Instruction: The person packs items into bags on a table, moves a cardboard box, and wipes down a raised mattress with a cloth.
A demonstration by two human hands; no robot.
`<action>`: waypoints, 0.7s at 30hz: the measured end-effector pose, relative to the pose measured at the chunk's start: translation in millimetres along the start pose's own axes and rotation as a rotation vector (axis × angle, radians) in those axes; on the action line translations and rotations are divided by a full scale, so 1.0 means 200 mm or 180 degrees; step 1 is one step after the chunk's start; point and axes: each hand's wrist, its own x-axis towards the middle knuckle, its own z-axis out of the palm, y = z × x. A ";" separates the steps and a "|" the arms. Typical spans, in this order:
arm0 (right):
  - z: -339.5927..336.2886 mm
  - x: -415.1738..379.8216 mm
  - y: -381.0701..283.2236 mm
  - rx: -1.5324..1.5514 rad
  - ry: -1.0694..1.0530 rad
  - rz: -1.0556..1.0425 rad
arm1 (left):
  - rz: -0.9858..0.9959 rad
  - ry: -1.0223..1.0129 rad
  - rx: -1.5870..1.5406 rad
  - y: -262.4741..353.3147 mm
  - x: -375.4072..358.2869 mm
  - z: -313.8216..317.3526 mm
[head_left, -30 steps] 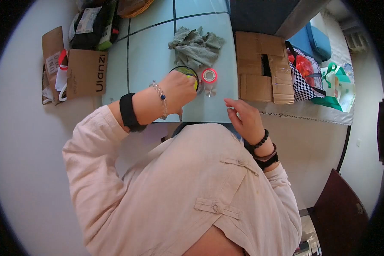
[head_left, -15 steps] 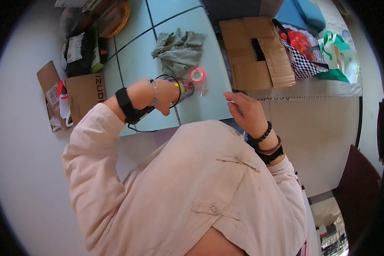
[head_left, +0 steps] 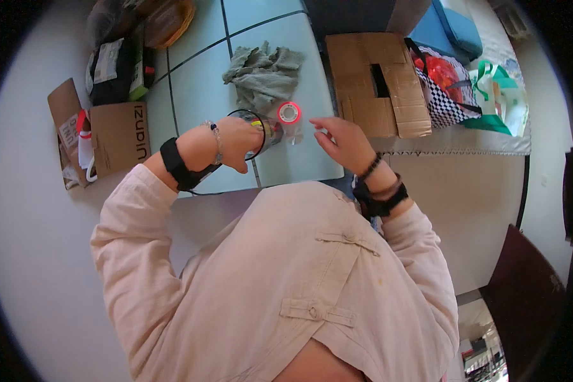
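On the tiled table, a clear container with a black rim lies tilted, with small colourful items inside. My left hand reaches to its mouth; the fingers are hidden at the opening, so I cannot make out what they hold. A roll of tape with a bright red-pink rim and white centre sits just beyond the container. Beside it is a small transparent piece. My right hand hovers near the table's right edge, holding nothing, fingertips apart and pointing toward the roll.
A crumpled grey-green cloth lies behind the container. To the right stand a cardboard box, a checkered bag and a green-white bag. On the left is an open carton; a basket sits farther back.
My right hand has moved left and slightly up, closer to the tape roll. My left hand stays at the container's mouth. The whole view has shifted slightly.
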 end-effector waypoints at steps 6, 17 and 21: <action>0.18 0.28 0.04 -0.1051 -0.0185 -0.0070 | -0.0733 0.1818 -0.0577 0.12 -0.32 0.02; 0.23 0.29 -0.02 -0.1943 -0.0544 -0.0450 | -0.1163 0.4041 -0.3113 0.10 -0.33 0.65; 0.26 0.26 -0.03 -0.2246 -0.0341 -0.0737 | -0.1189 0.4221 -0.3690 0.11 -0.23 0.75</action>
